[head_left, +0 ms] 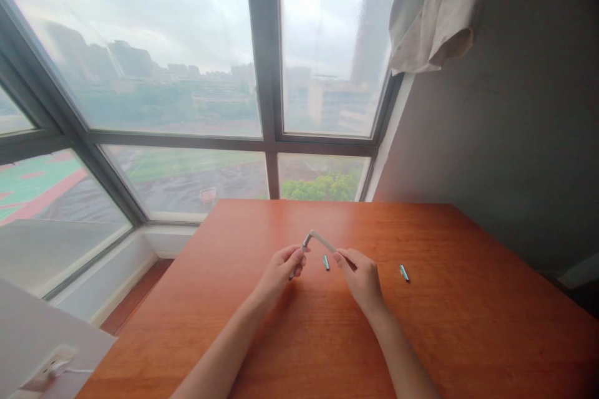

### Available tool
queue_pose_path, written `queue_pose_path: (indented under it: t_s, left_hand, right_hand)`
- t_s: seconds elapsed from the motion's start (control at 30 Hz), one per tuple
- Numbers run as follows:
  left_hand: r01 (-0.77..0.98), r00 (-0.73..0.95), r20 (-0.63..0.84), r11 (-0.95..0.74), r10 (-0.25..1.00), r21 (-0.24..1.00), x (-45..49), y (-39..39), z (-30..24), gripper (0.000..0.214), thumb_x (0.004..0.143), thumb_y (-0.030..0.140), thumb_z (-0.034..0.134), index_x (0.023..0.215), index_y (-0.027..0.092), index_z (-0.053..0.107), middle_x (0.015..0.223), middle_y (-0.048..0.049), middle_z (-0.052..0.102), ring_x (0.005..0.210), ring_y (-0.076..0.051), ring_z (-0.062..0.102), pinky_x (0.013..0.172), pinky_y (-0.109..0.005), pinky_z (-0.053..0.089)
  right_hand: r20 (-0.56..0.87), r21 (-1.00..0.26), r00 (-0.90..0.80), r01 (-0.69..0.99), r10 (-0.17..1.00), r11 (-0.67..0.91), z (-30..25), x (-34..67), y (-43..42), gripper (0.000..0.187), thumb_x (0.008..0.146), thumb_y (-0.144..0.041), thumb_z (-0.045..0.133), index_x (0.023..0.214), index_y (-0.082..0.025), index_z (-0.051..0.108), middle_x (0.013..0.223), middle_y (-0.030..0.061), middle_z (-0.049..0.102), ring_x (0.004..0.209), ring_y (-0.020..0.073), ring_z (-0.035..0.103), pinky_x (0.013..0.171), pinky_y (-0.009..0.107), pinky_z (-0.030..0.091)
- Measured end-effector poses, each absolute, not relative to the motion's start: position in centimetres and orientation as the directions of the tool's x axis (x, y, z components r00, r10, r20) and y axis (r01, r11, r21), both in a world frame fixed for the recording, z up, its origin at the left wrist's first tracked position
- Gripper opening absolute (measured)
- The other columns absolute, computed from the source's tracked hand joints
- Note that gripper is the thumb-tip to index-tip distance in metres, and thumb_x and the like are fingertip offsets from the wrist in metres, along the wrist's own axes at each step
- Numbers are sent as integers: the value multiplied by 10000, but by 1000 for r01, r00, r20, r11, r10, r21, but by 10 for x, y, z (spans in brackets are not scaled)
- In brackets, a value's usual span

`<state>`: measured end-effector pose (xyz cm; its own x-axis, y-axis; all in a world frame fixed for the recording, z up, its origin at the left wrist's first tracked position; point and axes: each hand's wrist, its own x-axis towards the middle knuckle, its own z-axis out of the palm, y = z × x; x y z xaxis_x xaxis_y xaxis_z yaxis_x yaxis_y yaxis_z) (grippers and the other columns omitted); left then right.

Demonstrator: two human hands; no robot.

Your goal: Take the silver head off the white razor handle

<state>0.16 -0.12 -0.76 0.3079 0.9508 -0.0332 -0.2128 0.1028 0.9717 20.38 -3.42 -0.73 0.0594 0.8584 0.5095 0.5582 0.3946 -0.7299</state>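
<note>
My left hand (285, 265) is closed around a slim grey handle-like rod (306, 240), its dark lower end poking out below the fingers. Between thumb and fingers, my right hand (359, 274) pinches a thin pale strip (324, 241). Rod and strip meet at a bent peak above and between the hands; whether they are one piece I cannot tell. Just left of my right hand, on the table, lies a small teal-and-black bar (326, 262). A similar small teal-and-black bar (404, 273) rests farther right.
The reddish-brown wooden table (224, 243) extends under both hands, its far edge near the windows (187, 143). A pale garment (430, 19) hangs at upper right beside a grey wall (505, 137). At lower left, a plug with a white cable sits in a wall socket (49, 371).
</note>
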Motion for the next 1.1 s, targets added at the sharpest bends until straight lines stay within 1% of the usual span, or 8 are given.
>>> queue_pose_path:
  t_s: [0.23, 0.3, 0.4, 0.5, 0.67, 0.83, 0.97, 1.1]
  left_hand:
    - [-260, 269, -24, 96, 963, 961, 2, -1, -5, 435, 753, 485, 682, 986, 118, 664, 679, -1, 540, 519, -74, 422, 508, -223, 278]
    - [-259, 275, -27, 101, 961, 960, 2, -1, -5, 431, 754, 481, 684, 985, 119, 662, 690, -7, 549, 525, -76, 429, 510, -222, 279]
    - [-260, 298, -37, 119, 954, 958, 3, -2, -4, 416, 756, 475, 687, 977, 123, 663, 687, -6, 548, 526, -76, 426, 510, -220, 271]
    - [-277, 327, -45, 142, 944, 950, 4, -5, -2, 403, 759, 468, 690, 967, 124, 666, 667, -1, 534, 528, -77, 414, 515, -219, 266]
    - [-336, 318, -54, 166, 947, 927, 4, -7, 4, 387, 756, 451, 704, 962, 125, 668, 683, -4, 528, 530, -68, 400, 524, -216, 273]
    - [-337, 312, -61, 170, 948, 926, 5, -8, 5, 412, 742, 464, 714, 962, 120, 669, 672, -1, 520, 523, -66, 402, 511, -211, 271]
    - [-300, 351, -76, 189, 933, 935, 5, -8, 4, 442, 742, 504, 695, 952, 116, 673, 659, 2, 515, 501, -59, 383, 486, -207, 250]
    - [-285, 355, -84, 193, 931, 939, 5, -8, 4, 448, 739, 518, 689, 934, 116, 671, 648, 10, 505, 494, -57, 376, 482, -207, 246]
  right_hand:
    - [486, -758, 121, 552, 866, 348, -7, 206, -34, 305, 908, -390, 500, 846, -173, 706, 766, 49, 695, 688, 178, 625, 639, 243, 448]
    - [477, -772, 125, 533, 870, 346, -5, 204, -35, 320, 913, -395, 485, 833, -172, 700, 744, 44, 690, 669, 174, 620, 623, 239, 447]
    - [458, -787, 84, 501, 885, 360, -2, 201, -37, 352, 922, -410, 463, 797, -174, 692, 708, 32, 674, 651, 163, 611, 603, 226, 438]
    - [459, -780, 56, 504, 887, 372, -2, 200, -37, 391, 927, -430, 446, 759, -174, 690, 689, 26, 660, 644, 157, 601, 591, 219, 425]
    - [474, -763, 104, 544, 875, 349, -3, 204, -35, 386, 928, -422, 447, 759, -171, 688, 631, 11, 615, 601, 149, 567, 575, 222, 402]
    - [496, -766, 97, 516, 863, 382, -2, 203, -36, 366, 922, -426, 463, 815, -167, 699, 666, 23, 635, 621, 156, 582, 580, 224, 422]
    - [530, -744, 64, 513, 845, 428, -4, 202, -36, 332, 910, -418, 493, 835, -181, 713, 721, 37, 672, 660, 160, 618, 605, 223, 454]
    - [541, -731, 95, 545, 836, 411, -7, 203, -34, 288, 907, -391, 511, 869, -194, 717, 784, 50, 694, 705, 171, 640, 657, 241, 476]
